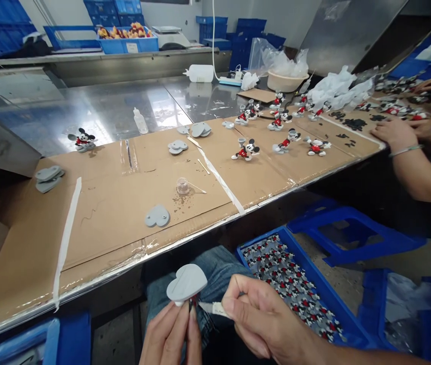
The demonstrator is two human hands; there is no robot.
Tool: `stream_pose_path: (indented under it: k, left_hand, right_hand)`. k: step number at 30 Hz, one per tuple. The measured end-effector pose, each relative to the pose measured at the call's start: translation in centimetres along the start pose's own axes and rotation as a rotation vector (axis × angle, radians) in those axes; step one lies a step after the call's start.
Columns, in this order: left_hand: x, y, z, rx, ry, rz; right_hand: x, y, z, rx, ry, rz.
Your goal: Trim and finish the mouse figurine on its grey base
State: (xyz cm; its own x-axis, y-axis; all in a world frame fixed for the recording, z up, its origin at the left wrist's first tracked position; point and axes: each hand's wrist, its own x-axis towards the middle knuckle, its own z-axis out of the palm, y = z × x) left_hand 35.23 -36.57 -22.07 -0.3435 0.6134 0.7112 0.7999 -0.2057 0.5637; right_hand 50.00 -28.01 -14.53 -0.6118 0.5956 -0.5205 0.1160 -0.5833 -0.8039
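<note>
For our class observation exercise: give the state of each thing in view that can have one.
Left hand: pinching figure
Right hand: gripping tool
Held heart plate: broad face up
Nearest heart plate: flat on cardboard
Large bottle: lying on its side
Blue tray: full of figures
Blue bin: heaped with parts
Basin: heaped with clear bags

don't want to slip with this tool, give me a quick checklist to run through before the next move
1. Left hand holding the grey heart piece: ok.
2. Right hand gripping the tool by its pale handle: ok.
3. Tool tip clear of the left fingertips: cannot tell; it sits very close to them.
4. Underside of the heart visible: not ok; it faces away from the camera.
5. Co-worker's hand well away from the tool: ok.
</note>
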Motion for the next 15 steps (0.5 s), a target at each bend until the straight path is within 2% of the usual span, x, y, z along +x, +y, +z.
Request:
stream_pose_path:
  k: [3, 8, 15]
  left_hand:
    - [-0.2, -0.5, -0.1, -0.019, -0.102, 0.055]
    - [-0.2, 0.3, 0.4, -0.054, 0.021, -0.050]
    - [-0.5, 0.4, 0.1, 0.058, -0.033, 0.074]
  right_hand:
    - [0.1, -0.1, 0.2, -0.010, -0.002, 0.012]
    - [0.3, -0.6, 0.3, -0.046, -0.031, 0.012]
    - [0.4, -0.6, 0.4, 0.008, -0.025, 0.029]
